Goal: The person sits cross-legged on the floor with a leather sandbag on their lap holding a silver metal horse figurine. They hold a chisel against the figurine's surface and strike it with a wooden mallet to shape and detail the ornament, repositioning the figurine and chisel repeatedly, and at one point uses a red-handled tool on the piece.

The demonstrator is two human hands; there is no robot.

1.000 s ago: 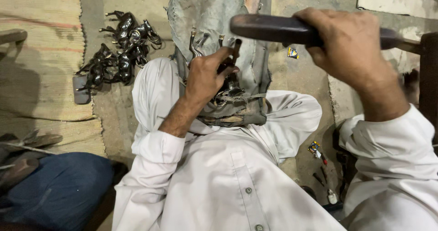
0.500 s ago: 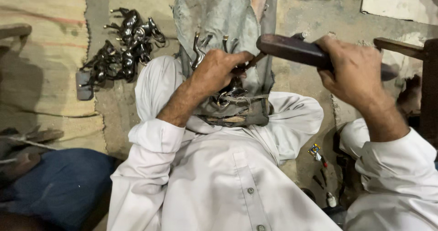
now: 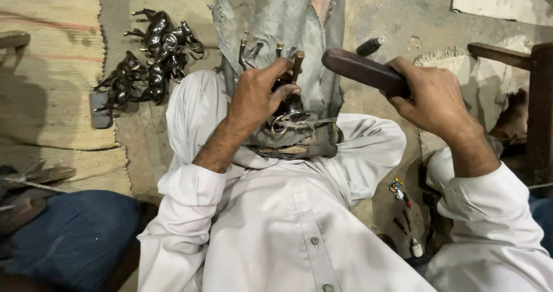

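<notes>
**Metal piece in one hand, wooden block in the other**

My left hand [image 3: 256, 99] is clenched around a small dark metal piece [image 3: 283, 90] with thin legs sticking up past my fingers — it sits low against the grey leather sheet [image 3: 271, 21] spread over my lap and running away from me along the floor. A darker folded edge of that sheet lies just under the piece, with bits of wire tangled there.

My right hand [image 3: 429, 93] grips a dark wooden block [image 3: 363, 72] by one end. The free end points toward the metal piece, near it; I cannot tell whether the two touch.

On the floor to my left, beside the woven mat [image 3: 52, 96], lies a heap of dark metal figures [image 3: 147, 55], well apart from my hands. A flat grey slab [image 3: 99, 110] rests at the heap's near edge. To my right, close to my knee — a few small tools [image 3: 403, 202] on the ground. A wooden frame [image 3: 536, 96] stands at the far right.
</notes>
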